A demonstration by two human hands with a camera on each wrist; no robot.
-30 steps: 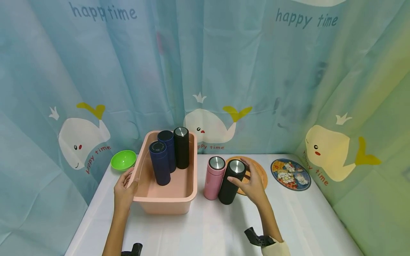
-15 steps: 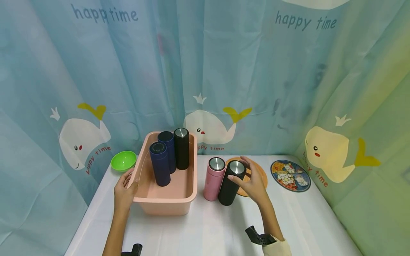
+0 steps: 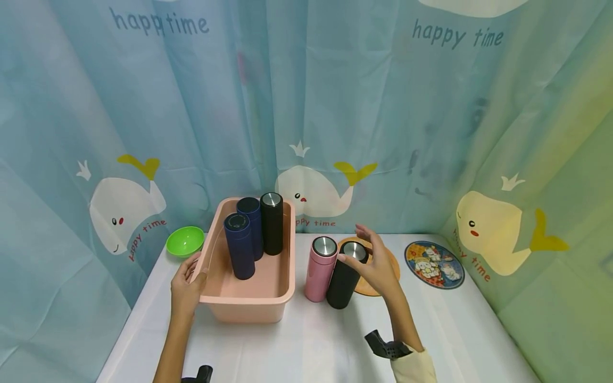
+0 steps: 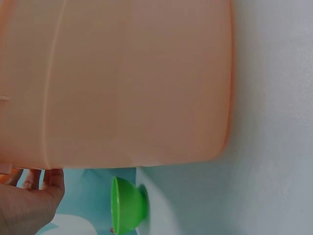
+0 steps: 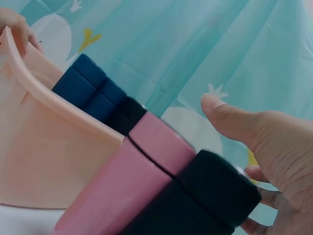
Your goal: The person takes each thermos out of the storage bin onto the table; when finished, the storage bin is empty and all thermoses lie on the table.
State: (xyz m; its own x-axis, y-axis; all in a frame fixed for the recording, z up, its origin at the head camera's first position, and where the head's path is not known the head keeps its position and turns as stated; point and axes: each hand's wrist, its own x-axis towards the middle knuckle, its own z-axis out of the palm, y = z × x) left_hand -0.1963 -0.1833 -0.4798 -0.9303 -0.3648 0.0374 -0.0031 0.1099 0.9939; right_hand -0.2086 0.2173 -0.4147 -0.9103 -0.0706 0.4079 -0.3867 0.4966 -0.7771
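My left hand (image 3: 185,284) grips the left rim of a peach plastic bin (image 3: 249,313); its fingertips show at the rim in the left wrist view. Two dark blue thermos bottles (image 3: 239,247) and a black one with a silver lid top (image 3: 272,229) stand inside it. Right of the bin, a pink thermos bottle (image 3: 318,276) and another black thermos bottle (image 3: 341,284) stand upright, close together. Around the top of this black bottle, my right hand (image 3: 375,266) has thumb and fingers spread. In the right wrist view the thumb (image 5: 230,120) is clear of the lid.
A green bowl (image 3: 184,241) sits left of the bin. Behind the right hand lies a round orange-brown disc (image 3: 366,287), and farther right a round mat with cartoon prints (image 3: 434,265). A whale-print curtain (image 3: 230,117) hangs behind the white table (image 3: 301,351).
My right hand has loosened from the black bottle, its fingers spreading and rising slightly around the lid. The bottles stay put, and the left hand keeps its grip on the bin.
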